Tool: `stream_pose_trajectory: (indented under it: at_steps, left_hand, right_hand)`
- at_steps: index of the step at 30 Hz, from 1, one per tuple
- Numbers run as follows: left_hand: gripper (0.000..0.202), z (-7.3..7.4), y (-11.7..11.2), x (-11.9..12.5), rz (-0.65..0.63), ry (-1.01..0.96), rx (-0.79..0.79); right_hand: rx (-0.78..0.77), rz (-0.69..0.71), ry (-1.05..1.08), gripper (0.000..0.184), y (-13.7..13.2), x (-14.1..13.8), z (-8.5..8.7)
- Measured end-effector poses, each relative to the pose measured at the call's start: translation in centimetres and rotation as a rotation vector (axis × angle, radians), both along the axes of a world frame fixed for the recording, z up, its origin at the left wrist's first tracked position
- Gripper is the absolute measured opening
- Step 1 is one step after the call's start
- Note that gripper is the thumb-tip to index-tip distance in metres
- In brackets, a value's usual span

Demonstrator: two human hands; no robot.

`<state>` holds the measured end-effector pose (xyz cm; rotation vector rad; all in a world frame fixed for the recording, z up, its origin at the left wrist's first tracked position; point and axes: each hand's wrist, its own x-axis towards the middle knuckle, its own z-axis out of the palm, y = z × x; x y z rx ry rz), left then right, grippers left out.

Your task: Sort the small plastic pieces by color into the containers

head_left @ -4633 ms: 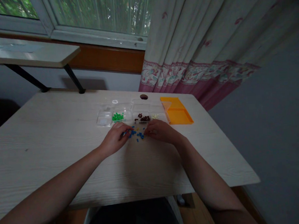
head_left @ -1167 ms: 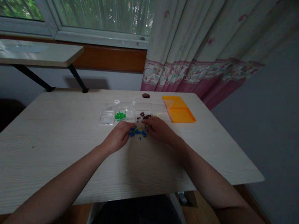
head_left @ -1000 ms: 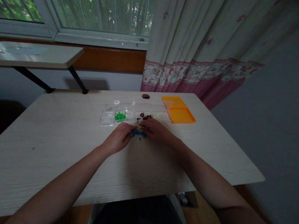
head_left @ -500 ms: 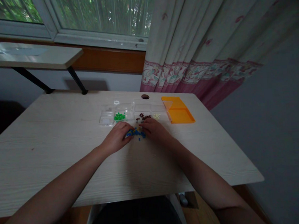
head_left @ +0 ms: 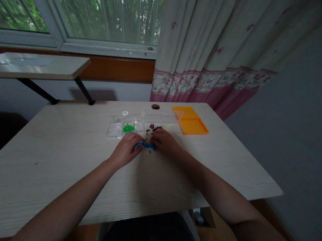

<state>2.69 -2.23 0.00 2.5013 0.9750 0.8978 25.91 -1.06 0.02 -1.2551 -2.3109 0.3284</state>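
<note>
Small blue pieces [head_left: 150, 145], mixed with a few yellowish ones, lie in a loose pile on the table between my two hands. My left hand [head_left: 126, 149] rests at the pile's left side, its thumb and fingers apart with blue pieces between them. On the right side, my right hand [head_left: 165, 143] is bent inward, its fingertips drawn together over the pile's edge. Whatever those fingertips hold is too small to make out. Just beyond the hands, a clear plastic box [head_left: 115, 130] has compartments with green pieces [head_left: 128, 128], dark brown pieces [head_left: 152, 126] and cream pieces [head_left: 167, 127].
An orange tray [head_left: 194, 126] lies right of the clear box, partly under a clear lid. Behind the box, the table [head_left: 69, 161] has a round hole [head_left: 156, 106]. A raised shelf [head_left: 42, 65] on black legs stands at the back left, and a curtain [head_left: 189, 59] hangs behind.
The camera view has tilted up slightly. Both hands stay at the pile, with only small finger movements among the blue pieces.
</note>
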Motion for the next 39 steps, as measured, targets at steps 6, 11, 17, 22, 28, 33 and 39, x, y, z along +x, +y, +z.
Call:
stream_pose_trajectory:
  at_steps: [6, 11, 17, 22, 28, 33, 39]
  left_hand:
    - [0.022, 0.2, -0.1, 0.0, 0.023, -0.009, 0.010]
    - [0.022, 0.2, -0.2, 0.1, 0.015, -0.004, 0.001]
    - [0.022, 0.2, -0.1, 0.1, 0.020, 0.003, -0.013]
    - [0.021, 0.0, 0.0, 0.0, 0.028, 0.010, 0.001]
    - [0.025, 0.2, -0.2, 0.1, 0.036, -0.023, -0.007]
    - [0.026, 0.3, -0.2, 0.2, 0.044, -0.055, -0.019]
    - [0.025, 0.5, -0.2, 0.2, 0.070, -0.097, -0.013]
  right_hand:
    - [0.033, -0.020, -0.006, 0.012, 0.2, 0.5, -0.1]
    - [0.072, 0.058, -0.186, 0.016, 0.0, 0.8, 0.6]
    - [0.146, 0.048, -0.273, 0.013, -0.3, 0.4, 0.9]
    - [0.162, 0.047, -0.173, 0.014, -0.3, 0.3, 0.6]
    - [0.271, 0.090, -0.077, 0.016, -1.0, -0.2, 1.1]
    - [0.361, 0.093, -0.114, 0.017, -1.9, -1.0, 1.9]
    - [0.369, 0.077, -0.078, 0.022, -2.2, -1.6, 1.9]
